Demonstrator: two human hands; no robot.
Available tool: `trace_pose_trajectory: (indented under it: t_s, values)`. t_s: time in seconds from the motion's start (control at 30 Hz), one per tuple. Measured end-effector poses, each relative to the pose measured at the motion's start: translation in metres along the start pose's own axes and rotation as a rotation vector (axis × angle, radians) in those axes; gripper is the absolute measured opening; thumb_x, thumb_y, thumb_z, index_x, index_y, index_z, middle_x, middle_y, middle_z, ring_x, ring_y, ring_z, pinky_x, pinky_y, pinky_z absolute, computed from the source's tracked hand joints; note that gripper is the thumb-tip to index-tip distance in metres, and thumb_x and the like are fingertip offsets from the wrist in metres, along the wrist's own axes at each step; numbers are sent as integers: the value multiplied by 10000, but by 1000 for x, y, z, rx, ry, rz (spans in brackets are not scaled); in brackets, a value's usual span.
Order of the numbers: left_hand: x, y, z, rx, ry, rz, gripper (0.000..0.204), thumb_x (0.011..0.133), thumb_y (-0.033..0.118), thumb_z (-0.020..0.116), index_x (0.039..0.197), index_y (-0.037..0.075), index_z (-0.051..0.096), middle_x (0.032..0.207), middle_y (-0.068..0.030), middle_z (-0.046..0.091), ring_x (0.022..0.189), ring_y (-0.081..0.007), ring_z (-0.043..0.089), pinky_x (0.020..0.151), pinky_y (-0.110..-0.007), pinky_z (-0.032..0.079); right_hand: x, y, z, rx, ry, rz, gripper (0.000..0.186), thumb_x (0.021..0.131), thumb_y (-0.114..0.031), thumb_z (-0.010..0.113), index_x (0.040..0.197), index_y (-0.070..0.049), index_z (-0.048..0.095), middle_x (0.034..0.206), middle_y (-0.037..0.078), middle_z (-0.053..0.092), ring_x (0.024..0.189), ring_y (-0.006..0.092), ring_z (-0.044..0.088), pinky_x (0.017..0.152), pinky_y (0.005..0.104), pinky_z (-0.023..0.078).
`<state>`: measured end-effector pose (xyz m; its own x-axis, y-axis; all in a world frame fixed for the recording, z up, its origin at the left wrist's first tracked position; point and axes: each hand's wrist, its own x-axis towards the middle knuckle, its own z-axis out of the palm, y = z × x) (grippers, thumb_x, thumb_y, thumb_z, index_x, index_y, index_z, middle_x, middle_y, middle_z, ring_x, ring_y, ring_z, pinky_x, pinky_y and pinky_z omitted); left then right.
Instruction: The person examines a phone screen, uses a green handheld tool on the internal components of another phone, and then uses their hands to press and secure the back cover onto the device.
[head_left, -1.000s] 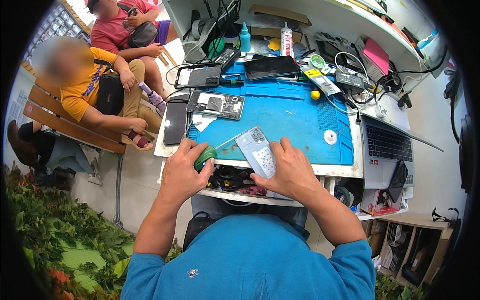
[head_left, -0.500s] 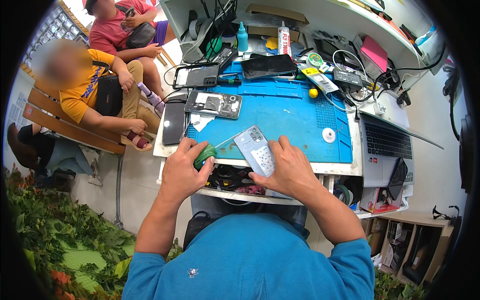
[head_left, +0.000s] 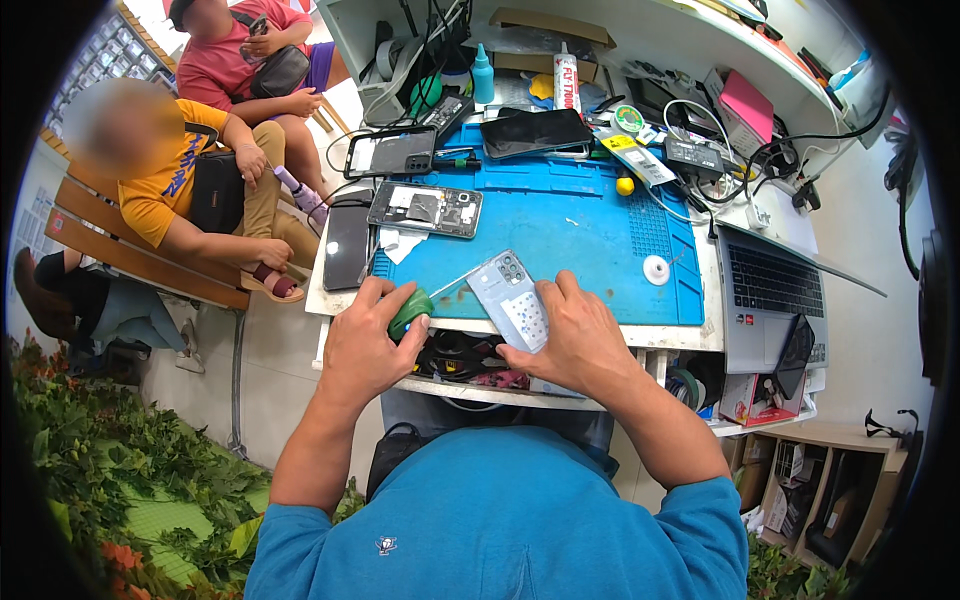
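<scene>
Closed round a green-handled tool (head_left: 410, 314), my left hand (head_left: 368, 335) is at the front left of the blue mat (head_left: 590, 240). A thin, light shaft or line runs from the handle to the upper left edge of a silvery-blue smartphone (head_left: 497, 284). My right hand (head_left: 580, 335) grips that phone by its lower right side, thumb underneath and fingers over the edge. Its back faces up, showing a camera cluster and a pale, blue-dotted patch. The phone is tilted over the mat's front edge. Beyond it lies an opened phone (head_left: 426, 209) with its inner parts showing.
An open drawer (head_left: 460, 385) with cables is below the bench edge. A dark phone (head_left: 348, 240) lies left, a black phone (head_left: 537, 133) at the back. A laptop (head_left: 775, 300) stands right, beside a white disc (head_left: 656, 270). Two people sit on a bench (head_left: 150, 235) at left.
</scene>
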<state>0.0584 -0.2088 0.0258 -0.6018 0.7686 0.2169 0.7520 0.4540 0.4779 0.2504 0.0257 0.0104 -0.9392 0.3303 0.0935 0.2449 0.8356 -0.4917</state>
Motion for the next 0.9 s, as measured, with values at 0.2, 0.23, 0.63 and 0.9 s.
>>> trace_pose_trajectory:
  t_s: [0.2,0.23,0.63,0.9]
  values:
    - [1,-3,2,32,40,-17,400,996,226,873,1328,5,844,1193,-170,757,1007,-385,791,879,-456,644,-1,-1,-1,9,-11,14,794,824,-483,1012,1204,145,709,1172,266,655,987,481,750,913,549,627]
    - [0,-3,1,31,40,-16,400,996,226,873,1328,5,844,1193,-170,757,1007,-385,791,879,-456,644,-1,-1,-2,13,-17,19,794,824,-484,1012,1203,145,711,1172,266,656,989,481,750,913,549,627]
    - [1,-2,-1,4,-5,12,396,998,232,863,1321,3,843,1172,-172,751,985,-387,786,867,-465,638,0,-1,-2,5,13,6,787,819,-485,1016,1193,141,721,1165,271,663,971,488,759,898,550,642]
    - [6,-2,2,-2,-7,9,400,988,241,873,1317,14,849,1186,-172,759,987,-395,797,869,-471,643,0,-1,-3,14,-6,19,799,815,-498,1021,1199,136,722,1161,268,664,956,487,763,891,554,643]
